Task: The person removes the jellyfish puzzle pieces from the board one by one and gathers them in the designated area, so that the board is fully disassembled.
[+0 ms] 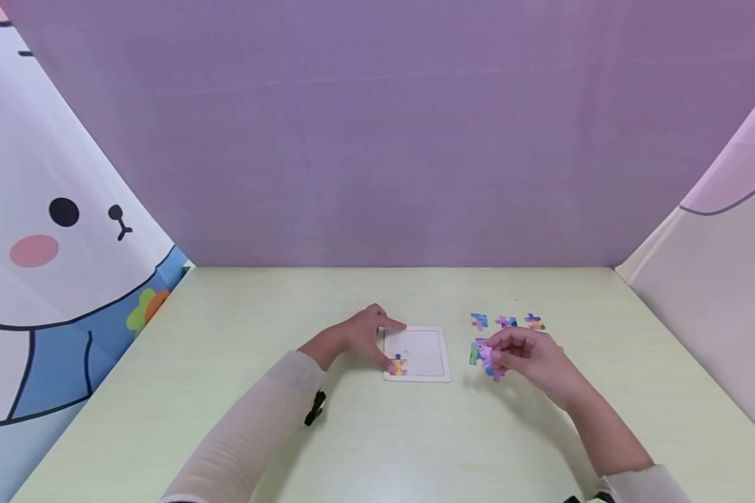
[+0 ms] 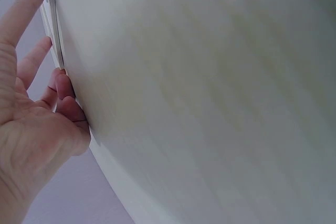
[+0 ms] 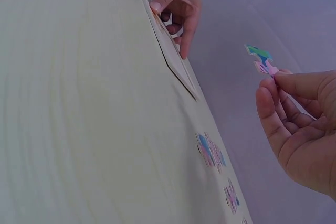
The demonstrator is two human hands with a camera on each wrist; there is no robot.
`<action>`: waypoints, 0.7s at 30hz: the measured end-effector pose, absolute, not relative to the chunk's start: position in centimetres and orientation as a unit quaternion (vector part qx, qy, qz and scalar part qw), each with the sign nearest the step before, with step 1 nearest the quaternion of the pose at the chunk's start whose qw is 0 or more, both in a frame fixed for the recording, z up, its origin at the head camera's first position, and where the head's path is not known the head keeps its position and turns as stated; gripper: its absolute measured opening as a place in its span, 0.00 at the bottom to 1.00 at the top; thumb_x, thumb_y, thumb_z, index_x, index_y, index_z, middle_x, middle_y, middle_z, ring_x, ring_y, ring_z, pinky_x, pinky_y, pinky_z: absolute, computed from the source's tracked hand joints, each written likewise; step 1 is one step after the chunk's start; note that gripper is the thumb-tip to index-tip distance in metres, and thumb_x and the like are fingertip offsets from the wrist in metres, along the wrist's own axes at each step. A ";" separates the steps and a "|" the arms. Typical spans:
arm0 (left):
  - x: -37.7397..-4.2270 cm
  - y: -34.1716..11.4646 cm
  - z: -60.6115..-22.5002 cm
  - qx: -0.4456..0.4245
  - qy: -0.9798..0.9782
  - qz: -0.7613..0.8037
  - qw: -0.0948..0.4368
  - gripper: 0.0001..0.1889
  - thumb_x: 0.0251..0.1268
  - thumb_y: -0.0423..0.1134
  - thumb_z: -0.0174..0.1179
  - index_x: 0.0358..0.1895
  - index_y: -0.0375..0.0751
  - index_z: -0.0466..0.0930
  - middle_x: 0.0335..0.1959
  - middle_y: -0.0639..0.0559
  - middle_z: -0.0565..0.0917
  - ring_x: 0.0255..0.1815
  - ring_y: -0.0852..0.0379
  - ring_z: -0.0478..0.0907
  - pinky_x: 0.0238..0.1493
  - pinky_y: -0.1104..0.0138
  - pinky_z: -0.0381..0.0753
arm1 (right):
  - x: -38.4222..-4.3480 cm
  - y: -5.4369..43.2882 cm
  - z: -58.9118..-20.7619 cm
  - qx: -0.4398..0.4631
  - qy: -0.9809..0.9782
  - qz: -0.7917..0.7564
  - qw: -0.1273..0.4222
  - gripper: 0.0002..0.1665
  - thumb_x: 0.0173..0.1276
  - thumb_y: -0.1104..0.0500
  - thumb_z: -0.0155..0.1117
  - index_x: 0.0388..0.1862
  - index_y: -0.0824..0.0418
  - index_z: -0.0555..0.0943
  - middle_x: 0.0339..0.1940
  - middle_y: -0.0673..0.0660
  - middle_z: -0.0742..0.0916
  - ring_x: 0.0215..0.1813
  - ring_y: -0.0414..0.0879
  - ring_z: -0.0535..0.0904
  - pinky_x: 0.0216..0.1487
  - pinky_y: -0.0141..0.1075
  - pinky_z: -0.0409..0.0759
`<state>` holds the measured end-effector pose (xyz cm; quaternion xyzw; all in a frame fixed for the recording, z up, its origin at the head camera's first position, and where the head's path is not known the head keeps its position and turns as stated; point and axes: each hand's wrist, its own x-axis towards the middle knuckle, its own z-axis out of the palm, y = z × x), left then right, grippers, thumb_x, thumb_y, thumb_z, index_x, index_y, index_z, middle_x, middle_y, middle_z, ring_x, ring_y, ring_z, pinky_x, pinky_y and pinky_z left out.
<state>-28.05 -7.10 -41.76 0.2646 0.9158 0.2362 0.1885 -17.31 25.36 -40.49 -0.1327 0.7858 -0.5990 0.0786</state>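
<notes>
A white puzzle tray [image 1: 447, 355] with a raised rim lies flat on the table. My left hand [image 1: 363, 335] rests along its left side, the thumb at the lower left corner and a straight finger at the upper left. In that lower corner, beside the thumb, sits a yellow puzzle piece [image 1: 398, 366]. Right of the tray, my right hand [image 1: 531, 356] pinches a green, blue and pink puzzle piece [image 3: 260, 55] between thumb and fingertips, lifted off the table. The left wrist view has only the tray's edge [image 2: 55, 24] by the fingers.
Loose puzzle pieces lie right of the tray: a blue and pink piece [image 1: 479, 321], a purple piece [image 1: 506, 322] and a yellow and purple piece [image 1: 534, 321]. Another piece [image 1: 495, 374] shows partly beneath the right hand. A purple cloth wall [image 1: 390, 161] stands behind the table.
</notes>
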 end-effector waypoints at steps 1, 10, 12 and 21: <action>-28.0 -7.1 -41.7 0.264 0.916 0.236 0.189 0.44 0.39 0.49 0.81 0.68 0.54 0.74 0.50 0.52 0.67 0.47 0.54 0.66 0.48 0.64 0.71 | -17.3 25.6 -40.5 -0.133 0.787 -0.597 0.076 0.12 0.69 0.67 0.62 0.49 0.72 0.78 0.37 0.67 0.83 0.37 0.59 0.83 0.44 0.45 0.82; -27.9 -7.1 -41.6 0.260 0.918 0.232 0.191 0.44 0.40 0.50 0.81 0.68 0.55 0.73 0.51 0.52 0.67 0.48 0.54 0.65 0.49 0.64 0.71 | -16.6 26.8 -40.7 -0.119 0.796 -0.590 0.064 0.13 0.69 0.67 0.62 0.49 0.73 0.78 0.38 0.66 0.84 0.38 0.52 0.84 0.44 0.40 0.83; -27.9 -7.1 -41.6 0.259 0.917 0.235 0.192 0.44 0.40 0.49 0.81 0.68 0.55 0.73 0.51 0.52 0.67 0.48 0.54 0.65 0.49 0.64 0.70 | -16.5 27.1 -40.8 -0.118 0.795 -0.591 0.063 0.14 0.69 0.67 0.62 0.50 0.74 0.77 0.39 0.65 0.84 0.39 0.53 0.83 0.44 0.40 0.83; -28.0 -7.1 -41.8 0.261 0.917 0.236 0.189 0.44 0.40 0.49 0.81 0.68 0.55 0.74 0.50 0.52 0.67 0.49 0.54 0.65 0.50 0.63 0.70 | -16.2 29.2 -41.7 -0.108 0.793 -0.596 0.058 0.18 0.69 0.66 0.62 0.54 0.76 0.77 0.47 0.62 0.85 0.39 0.51 0.84 0.42 0.39 0.83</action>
